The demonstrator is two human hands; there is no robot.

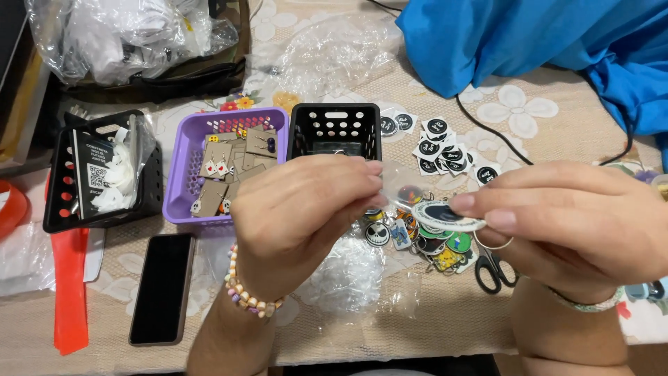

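My left hand (303, 212) and my right hand (577, 226) meet above the table's middle. Between their fingertips they hold a round keychain disc (445, 216) with a white rim and dark face, together with a small clear plastic bag (402, 186). The left thumb and fingers pinch the bag's edge; the right thumb and forefinger pinch the disc. A beaded bracelet (249, 296) circles my left wrist. Under the hands lies a pile of colourful keychains (431, 244).
A purple basket (182, 163) holds earring cards; one black basket (335, 129) stands beside it, another (59, 188) at the left. Round black stickers (442, 150), scissors (492, 270), a dark phone (162, 289), a red strip (69, 285), clear bags (348, 278) and blue cloth (529, 35) surround them.
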